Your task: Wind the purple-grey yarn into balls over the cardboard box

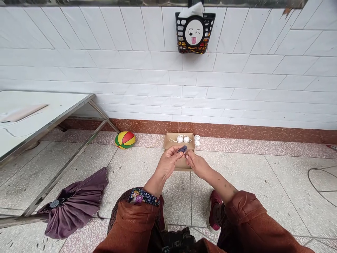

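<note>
My left hand [167,162] is closed, with a small dark grey-purple bundle of yarn [183,149] pinched between thumb and fingers. Close beside it, the fingertips of my right hand [197,163] are pressed together near the bundle's lower end. Whatever lies between those right fingertips is too small to make out. Both hands hover over an open brown cardboard box [181,170]. Towards the back of the box lie white balls of yarn [180,138] with a loose white strand.
More white balls [197,142] sit just right of the box. A striped ball [125,140] rests near the wall. On the left are a metal-framed table [65,102] and a folded purple umbrella [79,203]. A black basket [195,33] hangs above. Wire [310,179] lies far right.
</note>
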The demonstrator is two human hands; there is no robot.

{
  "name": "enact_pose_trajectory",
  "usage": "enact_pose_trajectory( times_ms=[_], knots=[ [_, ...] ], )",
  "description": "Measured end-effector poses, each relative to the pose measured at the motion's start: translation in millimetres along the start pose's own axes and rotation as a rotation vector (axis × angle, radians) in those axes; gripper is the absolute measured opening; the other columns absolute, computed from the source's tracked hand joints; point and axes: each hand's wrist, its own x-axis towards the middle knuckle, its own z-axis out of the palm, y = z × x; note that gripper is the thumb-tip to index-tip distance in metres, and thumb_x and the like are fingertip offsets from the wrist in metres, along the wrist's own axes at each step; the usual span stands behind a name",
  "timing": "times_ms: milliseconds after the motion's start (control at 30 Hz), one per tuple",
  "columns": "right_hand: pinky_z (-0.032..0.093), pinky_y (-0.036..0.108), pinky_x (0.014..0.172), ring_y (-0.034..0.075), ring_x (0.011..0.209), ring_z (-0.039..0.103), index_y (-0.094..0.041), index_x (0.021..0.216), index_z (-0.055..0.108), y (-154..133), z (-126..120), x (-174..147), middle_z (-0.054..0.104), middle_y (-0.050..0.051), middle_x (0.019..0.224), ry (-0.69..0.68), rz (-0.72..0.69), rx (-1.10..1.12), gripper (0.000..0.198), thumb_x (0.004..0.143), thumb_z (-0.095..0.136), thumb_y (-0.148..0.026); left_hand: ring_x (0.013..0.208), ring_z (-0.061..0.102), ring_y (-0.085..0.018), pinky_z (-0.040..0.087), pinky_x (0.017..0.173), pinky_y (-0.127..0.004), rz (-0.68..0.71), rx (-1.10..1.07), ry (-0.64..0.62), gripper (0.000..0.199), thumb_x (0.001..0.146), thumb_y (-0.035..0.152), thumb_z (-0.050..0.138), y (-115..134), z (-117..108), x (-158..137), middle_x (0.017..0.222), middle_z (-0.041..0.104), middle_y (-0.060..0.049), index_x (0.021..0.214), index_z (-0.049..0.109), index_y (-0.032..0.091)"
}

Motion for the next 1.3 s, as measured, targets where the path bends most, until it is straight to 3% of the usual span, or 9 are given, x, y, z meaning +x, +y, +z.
enact_pose_trajectory(
  times_ms=[100, 200, 433, 667, 867, 967, 1133, 1200, 1300],
  knots=[
    [0.048, 0.032, 0.074, 0.02, 0.08, 0.063, -0.021, 0.099, 0.052, -5.4, 0.6, -3.0, 0.065, 0.005, 0.086, 0.085, -0.174, -0.097, 0.015, 0.101, 0.038, -0.024, 0.084, 0.062, -0.014, 0.048, 0.083, -0.03, 0.111, 0.176, 0.078, 0.028, 0.067, 0.025, 0.082, -3.8, -2.8, 4.5, 0.093, 0.071, -0.004, 0.091, 0.071, 0.017],
    [0.048, 0.031, 0.078, 0.019, 0.085, 0.062, -0.021, 0.096, 0.058, -12.4, -6.2, -2.2, 0.065, 0.005, 0.091, 0.175, -0.319, -0.019, 0.011, 0.098, 0.047, -0.024, 0.077, 0.061, -0.014, 0.046, 0.077, -0.028, 0.161, 0.37, 0.112, 0.026, 0.066, 0.024, 0.081, -6.8, -4.2, 5.8, 0.083, 0.069, -0.002, 0.086, 0.068, 0.017],
    [0.047, 0.029, 0.069, 0.018, 0.073, 0.056, -0.022, 0.083, 0.066, 1.7, -27.1, 16.7, 0.06, 0.003, 0.078, 0.43, -0.185, 0.171, 0.015, 0.093, 0.059, -0.03, 0.078, 0.06, -0.013, 0.044, 0.076, -0.027, 0.039, 0.341, -0.107, 0.025, 0.069, 0.028, 0.082, -1.8, 1.1, -4.8, 0.085, 0.069, -0.002, 0.087, 0.069, 0.016],
    [0.048, 0.03, 0.074, 0.019, 0.081, 0.061, -0.021, 0.089, 0.063, 10.3, -3.5, 14.5, 0.064, 0.004, 0.084, 0.253, -0.185, 0.093, 0.014, 0.094, 0.051, -0.019, 0.075, 0.06, -0.011, 0.046, 0.072, -0.026, -0.038, 0.017, -0.034, 0.028, 0.065, 0.024, 0.084, -1.1, 3.4, -5.2, 0.086, 0.068, -0.001, 0.088, 0.069, 0.017],
    [0.049, 0.03, 0.077, 0.018, 0.084, 0.062, -0.021, 0.097, 0.063, -15.3, -2.9, -4.9, 0.065, 0.005, 0.09, 0.088, -0.373, 0.027, 0.016, 0.099, 0.048, -0.024, 0.073, 0.061, -0.012, 0.047, 0.073, -0.026, 0.168, 0.314, 0.16, 0.026, 0.064, 0.018, 0.081, -9.1, -7.1, 8.4, 0.077, 0.067, 0.0, 0.084, 0.065, 0.017],
    [0.049, 0.031, 0.076, 0.019, 0.082, 0.062, -0.022, 0.095, 0.065, -20.5, -18.5, -3.7, 0.066, 0.005, 0.087, 0.201, -0.384, 0.098, 0.016, 0.099, 0.05, -0.028, 0.071, 0.061, -0.013, 0.046, 0.07, -0.027, 0.173, 0.431, 0.114, 0.024, 0.063, 0.018, 0.08, -11.8, -9.0, 9.5, 0.077, 0.068, -0.001, 0.083, 0.066, 0.017],
    [0.047, 0.031, 0.073, 0.019, 0.077, 0.059, -0.022, 0.083, 0.061, -3.1, -34.5, 10.0, 0.064, 0.003, 0.08, 0.441, -0.204, 0.155, 0.019, 0.097, 0.052, -0.03, 0.071, 0.061, -0.013, 0.046, 0.072, -0.027, 0.037, 0.413, -0.135, 0.023, 0.067, 0.024, 0.08, -5.7, -1.4, -2.4, 0.082, 0.071, -0.003, 0.086, 0.069, 0.016],
    [0.046, 0.03, 0.071, 0.018, 0.074, 0.059, -0.022, 0.081, 0.06, 6.7, -29.7, 14.1, 0.063, 0.002, 0.078, 0.435, -0.133, 0.142, 0.019, 0.096, 0.051, -0.03, 0.074, 0.062, -0.013, 0.046, 0.073, -0.027, 0.003, 0.345, -0.186, 0.025, 0.068, 0.025, 0.081, -2.0, 2.5, -6.3, 0.084, 0.071, -0.003, 0.087, 0.068, 0.016],
    [0.044, 0.028, 0.067, 0.018, 0.07, 0.059, -0.022, 0.082, 0.06, 12.4, -13.2, 14.4, 0.063, 0.001, 0.075, 0.309, -0.088, 0.108, 0.015, 0.094, 0.052, -0.026, 0.076, 0.062, -0.012, 0.047, 0.076, -0.025, 0.05, 0.23, -0.119, 0.027, 0.066, 0.024, 0.083, 0.1, 4.2, -5.5, 0.082, 0.068, -0.001, 0.087, 0.066, 0.017]
  ],
)
